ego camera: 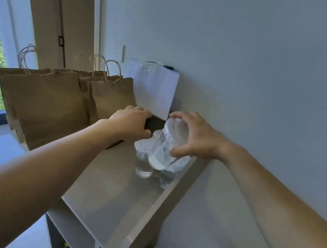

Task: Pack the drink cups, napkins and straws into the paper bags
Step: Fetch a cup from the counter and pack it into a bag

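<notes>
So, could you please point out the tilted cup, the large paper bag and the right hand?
tilted cup (162, 146): head view, clear side wall.
large paper bag (44, 106): head view, front face.
right hand (197, 136): head view, back of the hand.

Clear glossy plastic cup (166, 146) with translucent lid at centre frame, matt creased brown paper bags (45, 102) with twisted paper handles at left, smooth brushed-metal-looking countertop (110, 189) at lower centre, matt painted wall (247, 62) at right
</notes>
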